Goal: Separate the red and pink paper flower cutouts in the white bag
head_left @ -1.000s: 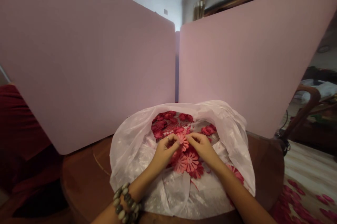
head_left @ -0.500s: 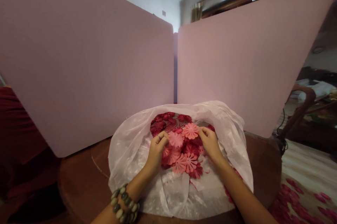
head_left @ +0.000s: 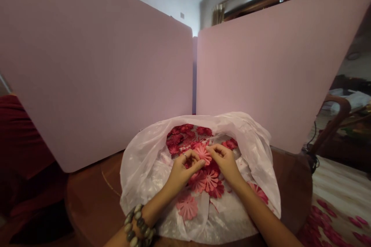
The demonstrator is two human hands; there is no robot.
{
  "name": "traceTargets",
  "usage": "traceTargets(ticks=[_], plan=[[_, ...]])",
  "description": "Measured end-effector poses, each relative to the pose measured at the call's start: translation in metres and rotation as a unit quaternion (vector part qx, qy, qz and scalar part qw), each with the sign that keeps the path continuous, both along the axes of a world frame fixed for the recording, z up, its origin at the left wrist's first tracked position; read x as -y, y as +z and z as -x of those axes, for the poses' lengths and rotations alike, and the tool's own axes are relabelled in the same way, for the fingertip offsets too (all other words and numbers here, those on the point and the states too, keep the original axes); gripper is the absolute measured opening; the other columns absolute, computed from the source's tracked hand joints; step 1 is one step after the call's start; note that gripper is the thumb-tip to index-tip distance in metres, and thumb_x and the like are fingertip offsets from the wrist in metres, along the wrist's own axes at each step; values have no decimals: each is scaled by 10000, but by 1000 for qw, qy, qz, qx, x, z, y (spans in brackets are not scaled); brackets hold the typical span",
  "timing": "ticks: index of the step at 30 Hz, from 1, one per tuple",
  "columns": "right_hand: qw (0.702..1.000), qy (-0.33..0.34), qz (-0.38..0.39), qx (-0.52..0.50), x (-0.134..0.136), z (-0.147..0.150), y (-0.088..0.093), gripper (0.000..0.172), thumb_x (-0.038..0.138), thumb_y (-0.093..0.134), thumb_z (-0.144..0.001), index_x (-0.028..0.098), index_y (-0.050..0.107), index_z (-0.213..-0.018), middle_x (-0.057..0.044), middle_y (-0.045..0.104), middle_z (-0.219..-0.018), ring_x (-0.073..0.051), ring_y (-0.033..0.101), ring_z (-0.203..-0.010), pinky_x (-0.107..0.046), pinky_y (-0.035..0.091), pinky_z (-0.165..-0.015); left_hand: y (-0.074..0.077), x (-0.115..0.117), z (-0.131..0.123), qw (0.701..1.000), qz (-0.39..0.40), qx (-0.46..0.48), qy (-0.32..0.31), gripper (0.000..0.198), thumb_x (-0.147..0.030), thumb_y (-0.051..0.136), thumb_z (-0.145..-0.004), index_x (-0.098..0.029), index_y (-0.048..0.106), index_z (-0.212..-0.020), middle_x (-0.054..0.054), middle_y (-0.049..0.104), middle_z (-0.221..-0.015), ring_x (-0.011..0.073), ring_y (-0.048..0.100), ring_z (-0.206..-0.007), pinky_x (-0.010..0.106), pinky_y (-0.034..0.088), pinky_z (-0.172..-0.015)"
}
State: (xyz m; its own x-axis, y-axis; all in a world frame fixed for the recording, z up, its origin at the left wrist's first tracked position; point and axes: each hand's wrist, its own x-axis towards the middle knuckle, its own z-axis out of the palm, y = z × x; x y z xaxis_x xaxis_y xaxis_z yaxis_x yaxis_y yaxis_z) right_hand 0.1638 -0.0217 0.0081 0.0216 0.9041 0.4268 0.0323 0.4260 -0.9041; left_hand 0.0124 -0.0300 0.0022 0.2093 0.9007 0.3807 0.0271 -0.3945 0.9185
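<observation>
An open white plastic bag holds a heap of pink and red flower-shaped cutouts. My right hand pinches the upper right edge of a light pink flower cutout. At that flower's left and lower edge, my left hand has its thumb and curled fingers closed on it. More pink flower cutouts and a dark red one lie just below my hands. One pale pink cutout lies apart on the plastic, below my left wrist. Darker red cutouts fill the back of the bag.
The bag rests on a round brown wooden table. Two tall pink panels meet in a corner behind it. Loose red petal-like pieces lie on the floor at right, near a wooden chair arm.
The pale pink cutout from my left hand now lies lower on the plastic. My right hand has brought its flower left and down, and my left hand has come to it.
</observation>
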Motion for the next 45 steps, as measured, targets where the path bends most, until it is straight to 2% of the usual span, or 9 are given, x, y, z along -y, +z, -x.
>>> traceTargets(ticks=[5,9,14,22,28,35,41,45], plan=[[999,37,4,-5,3,4,-2,273,440,686,-679,184,597,-652,14,579,-598,-130,516,-561,-246,416,-547,-4,-1,1,1000,-2,-4,7,272,-365,710,-686,-163,543,-613,-32,518,-571,105,450,-545,235,349,-559],[998,59,4,1,5,7,-5,200,366,694,-685,183,616,-659,3,617,-628,-137,559,-588,-248,435,-567,-6,-4,1,999,22,26,-21,276,-357,722,-673,-161,537,-608,-32,514,-582,103,455,-555,232,357,-562],[998,67,9,-13,4,7,-6,185,358,694,-691,185,630,-671,5,630,-634,-143,580,-606,-253,449,-583,-4,-4,0,995,50,66,-48,285,-359,748,-646,-162,546,-607,-31,515,-582,97,447,-553,223,351,-554],[999,46,4,-2,3,5,-6,195,360,682,-703,178,620,-670,11,615,-623,-138,572,-588,-253,439,-577,-1,-1,-1,992,79,86,-56,248,-370,729,-668,-162,593,-659,-18,526,-634,105,464,-599,226,359,-594],[999,21,-18,24,3,6,-7,175,343,652,-726,182,611,-668,6,623,-626,-144,579,-592,-252,445,-573,-2,-4,-2,993,69,77,-53,280,-375,746,-646,-166,561,-623,-25,520,-616,107,455,-589,226,359,-591],[997,3,-50,63,5,7,-6,161,322,629,-749,187,613,-665,3,628,-631,-148,587,-601,-254,461,-586,-1,-3,-1,992,78,83,-59,206,-308,702,-668,-165,564,-616,-21,517,-618,112,455,-604,224,357,-600],[992,-8,-71,101,10,9,-4,145,298,624,-748,185,615,-658,-6,631,-643,-154,585,-618,-262,456,-608,1,-1,-2,992,90,81,-34,184,-269,674,-638,-165,543,-559,-31,499,-564,108,437,-565,226,354,-577],[997,5,-42,68,5,8,-6,198,355,625,-745,181,598,-655,4,596,-616,-139,546,-575,-252,430,-570,2,-2,-1,993,89,75,-3,138,-234,648,-602,-164,547,-539,-27,519,-534,111,457,-548,225,359,-561]])
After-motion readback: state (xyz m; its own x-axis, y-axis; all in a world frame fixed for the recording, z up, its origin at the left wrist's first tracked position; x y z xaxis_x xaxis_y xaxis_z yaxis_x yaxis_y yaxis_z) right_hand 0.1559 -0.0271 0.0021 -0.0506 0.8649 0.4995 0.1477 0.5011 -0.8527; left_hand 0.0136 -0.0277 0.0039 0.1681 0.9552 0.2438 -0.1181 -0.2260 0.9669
